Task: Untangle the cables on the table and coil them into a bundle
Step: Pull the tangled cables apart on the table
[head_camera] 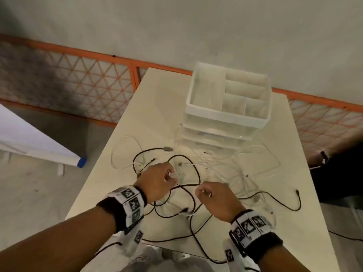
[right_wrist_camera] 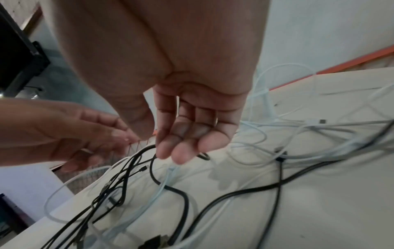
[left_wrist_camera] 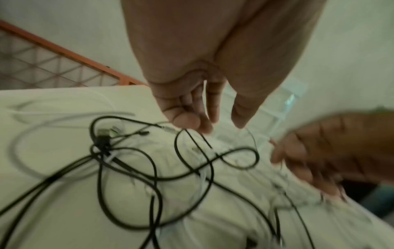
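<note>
Both hands hover close together over a tangle of cables (head_camera: 184,195) in the middle of the white table (head_camera: 121,154). In the head view, the left hand (head_camera: 157,181) has its fingers curled, and something white and thin sits between thumb and fingertips; the blur leaves it unclear which cable that is. From the left wrist view, that hand's fingers (left_wrist_camera: 187,118) hang down with the tips just above a black cable (left_wrist_camera: 192,168), and a firm hold cannot be confirmed. The right hand (head_camera: 214,199) is loosely curled too, with a thin strand at its fingertips in the head view. In the right wrist view, its fingers (right_wrist_camera: 181,144) bend over a pale cable (right_wrist_camera: 168,178) that hangs straight down from them, so it seems to pinch that cable.

Black and white cables loop over one another across the tabletop, with several plugs lying loose among them. One black cable (head_camera: 282,201) trails off toward the right edge. A clear plastic drawer organizer (head_camera: 225,107), topped by a divided tray, stands behind the tangle at the far side of the table. An orange lattice fence (head_camera: 88,79) runs along the floor beyond.
</note>
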A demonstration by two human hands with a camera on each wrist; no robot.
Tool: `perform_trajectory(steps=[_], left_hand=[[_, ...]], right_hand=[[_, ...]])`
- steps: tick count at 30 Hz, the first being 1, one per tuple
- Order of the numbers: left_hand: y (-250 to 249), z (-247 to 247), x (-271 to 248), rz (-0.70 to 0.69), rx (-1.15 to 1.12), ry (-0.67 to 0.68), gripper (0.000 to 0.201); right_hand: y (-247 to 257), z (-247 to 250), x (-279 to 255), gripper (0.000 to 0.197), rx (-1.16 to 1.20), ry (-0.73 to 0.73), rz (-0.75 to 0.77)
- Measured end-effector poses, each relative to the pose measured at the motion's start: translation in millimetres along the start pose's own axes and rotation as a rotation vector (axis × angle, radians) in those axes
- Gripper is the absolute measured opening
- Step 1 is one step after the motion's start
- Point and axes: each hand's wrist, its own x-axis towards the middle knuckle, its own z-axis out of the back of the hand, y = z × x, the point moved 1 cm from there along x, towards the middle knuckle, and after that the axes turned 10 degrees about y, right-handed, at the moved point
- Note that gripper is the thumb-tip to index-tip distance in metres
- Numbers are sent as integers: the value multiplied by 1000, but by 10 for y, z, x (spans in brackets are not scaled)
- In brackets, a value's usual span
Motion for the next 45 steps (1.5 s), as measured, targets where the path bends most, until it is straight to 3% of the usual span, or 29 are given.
perform_trajectory(steps=[3, 5, 7, 10, 12, 14, 17, 20, 22, 25, 29, 31, 36, 42, 44, 45], left_hand=[[-83, -248, 133, 7, 231, 96, 45], [-145, -388, 161, 42, 383, 198, 38], [-145, -401, 200, 76, 436, 180, 25], [-272, -235, 216, -2, 284, 125, 23], [-440, -7, 195, -123, 109, 91, 21], [-663, 280, 153, -214, 4, 37, 16], [-899, 672, 63, -302, -133, -108, 11], [-888, 905, 5, -300, -321, -223, 8], [-754, 951, 15, -237, -327, -261, 8], [-488, 823, 50, -103, -272, -186, 14], [-279, 619, 114, 13, -373, -162, 21], [-215, 584, 149, 48, -374, -175, 21], [-182, 654, 116, 49, -319, -75, 16], [-789, 1057, -44, -208, -439, -231, 18], [-906, 1107, -84, -294, -418, -224, 8], [-939, 1097, -79, -321, -361, -202, 22]], right_hand=[[73, -12, 135, 15, 19, -75, -29], [150, 4, 172, 17, 22, -79, -42], [175, 41, 175, 25, 11, -82, -46], [160, 104, 183, 41, -32, -83, -49], [91, 130, 233, 33, -51, -86, -85], [58, 186, 277, 11, -6, -102, -137], [105, 344, 303, 26, 77, -143, -164], [292, 616, 238, 45, 242, -234, -91], [464, 861, 158, 39, 354, -321, -2], [756, 1234, -25, 25, 506, -443, 155], [1046, 1513, -263, 24, 572, -601, 359], [1049, 1554, -306, 21, 587, -639, 387], [803, 1493, -307, 23, 598, -574, 250], [598, 1256, -167, 26, 299, -327, 12], [657, 1238, -184, 30, 351, -309, 55], [718, 1247, -206, 31, 393, -297, 108]])
